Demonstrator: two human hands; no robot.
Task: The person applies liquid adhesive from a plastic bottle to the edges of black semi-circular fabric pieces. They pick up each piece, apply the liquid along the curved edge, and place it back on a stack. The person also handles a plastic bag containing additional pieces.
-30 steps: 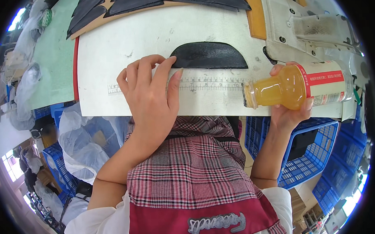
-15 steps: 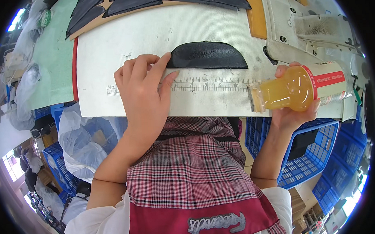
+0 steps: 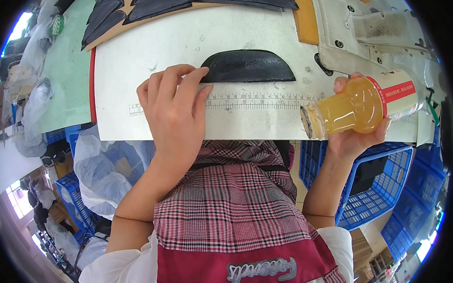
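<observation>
A black half-moon-shaped piece [image 3: 249,67], shiny on top, lies flat on the white work board with its straight edge toward me. My left hand [image 3: 174,101] has its index fingertip on the piece's left corner, the thumb just below and the other fingers curled. To the right, my right hand [image 3: 354,142] is wrapped round a bottle [image 3: 367,105] of amber-yellow liquid with a cream and red label. It is tipped on its side, its neck toward the left. The mouth of the bottle [image 3: 313,121] looks crusted and dark at the rim, near the board's front edge.
A printed ruler scale [image 3: 245,102] crosses the white board. Several black pieces [image 3: 157,6] lie on a tan strip at the back. A machine bed [image 3: 343,42] stands at the right. Below are a blue crate [image 3: 377,186] and a clear plastic bag [image 3: 108,170].
The bottle's neck has dipped a little toward me in my right hand. My left hand stays at the black piece's corner; the whole view has shifted slightly.
</observation>
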